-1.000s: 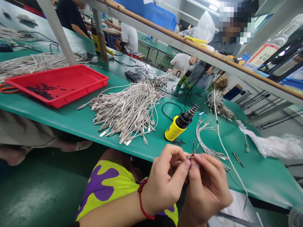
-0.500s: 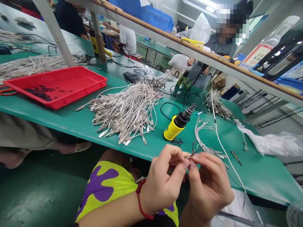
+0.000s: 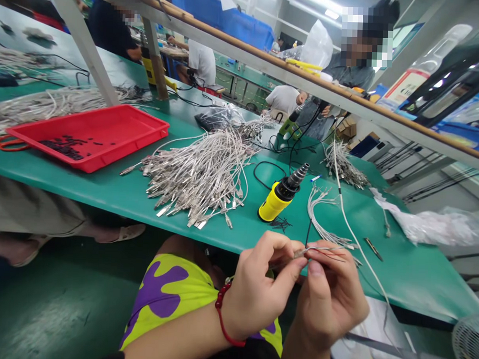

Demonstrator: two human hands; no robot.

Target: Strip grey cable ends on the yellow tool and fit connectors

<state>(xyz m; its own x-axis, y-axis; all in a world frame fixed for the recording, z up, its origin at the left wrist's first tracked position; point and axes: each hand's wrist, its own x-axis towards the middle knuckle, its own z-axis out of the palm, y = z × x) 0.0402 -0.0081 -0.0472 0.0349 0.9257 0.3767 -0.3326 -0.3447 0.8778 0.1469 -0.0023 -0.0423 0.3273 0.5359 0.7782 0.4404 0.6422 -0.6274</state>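
A thin cable end (image 3: 302, 252) is pinched between the left hand (image 3: 257, 292) and right hand (image 3: 331, 303), held close together over the green tabletop (image 3: 409, 279), just beside a bundle of white cables (image 3: 319, 213).

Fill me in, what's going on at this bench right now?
A seated person's left hand and right hand both grip a thin cable near its end, where fine wires fan out. On the green bench beyond them lie a large heap of silver-ended cables and a yellow-handled tool with a metal nozzle. Farther left is a red tray holding small black pieces, and a co-worker sits across the bench.
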